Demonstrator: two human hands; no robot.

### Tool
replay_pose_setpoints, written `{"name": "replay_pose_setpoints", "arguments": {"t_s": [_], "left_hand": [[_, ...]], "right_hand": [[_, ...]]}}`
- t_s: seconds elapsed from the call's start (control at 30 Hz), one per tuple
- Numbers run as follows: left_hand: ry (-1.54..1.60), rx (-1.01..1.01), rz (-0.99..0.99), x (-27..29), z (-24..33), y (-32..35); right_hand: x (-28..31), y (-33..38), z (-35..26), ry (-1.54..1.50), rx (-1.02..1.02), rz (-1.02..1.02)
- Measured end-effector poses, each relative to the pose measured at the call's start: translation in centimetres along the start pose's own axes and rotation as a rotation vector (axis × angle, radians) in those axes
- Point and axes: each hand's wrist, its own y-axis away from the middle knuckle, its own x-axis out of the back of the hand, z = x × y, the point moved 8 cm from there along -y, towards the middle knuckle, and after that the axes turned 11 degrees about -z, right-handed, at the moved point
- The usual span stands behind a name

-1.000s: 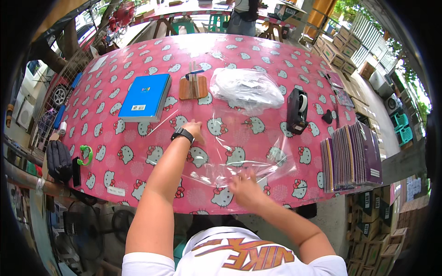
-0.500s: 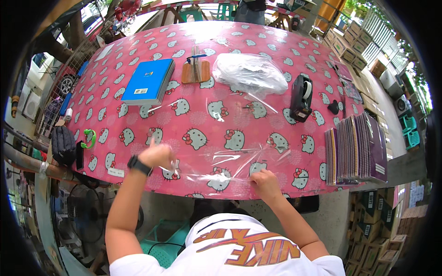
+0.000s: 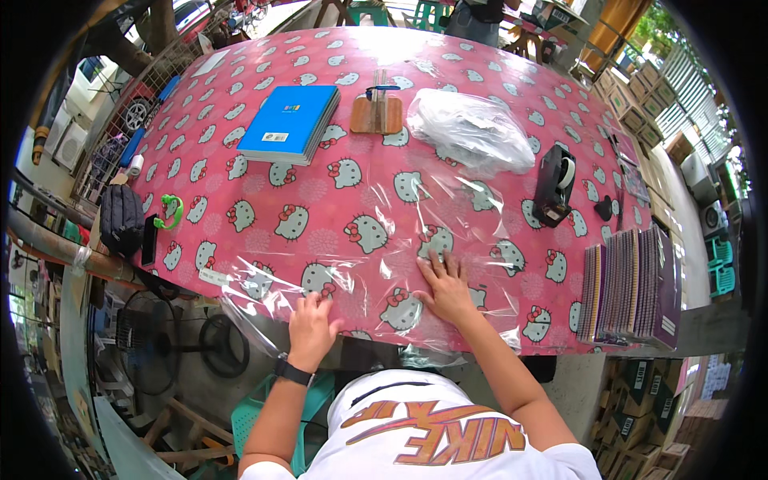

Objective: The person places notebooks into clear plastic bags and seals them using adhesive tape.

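Your left hand (image 3: 310, 326) and right hand (image 3: 446, 288) have moved inward and now press, palms flat and fingers spread, on the clear plastic sheet (image 3: 376, 264) at lower centre, holding nothing.

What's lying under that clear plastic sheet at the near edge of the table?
Under the clear plastic sheet the pink cartoon-cat tablecloth shows through. Both hands, left hand and right hand, press on top; the cloth beneath their palms is hidden.
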Motion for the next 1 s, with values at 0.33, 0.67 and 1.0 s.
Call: {"name": "replay_pose_setpoints", "arguments": {"t_s": [0.33,0.67,1.0], "left_hand": [[-0.088,0.048,0.382,-1.9,-4.0,-4.2],[-0.037,0.247,0.571,4.9,-14.8,-5.5],[0.672,0.137,0.632,24.2,-26.4,-31.7]], "right_hand": [[-0.6,0.1,1.2,0.139,-0.195,0.14],[3.0,-2.6,0.2,-0.032,-0.252,0.221],[2.5,-36.9,-7.8,-1.587,-0.202,0.049]]}}
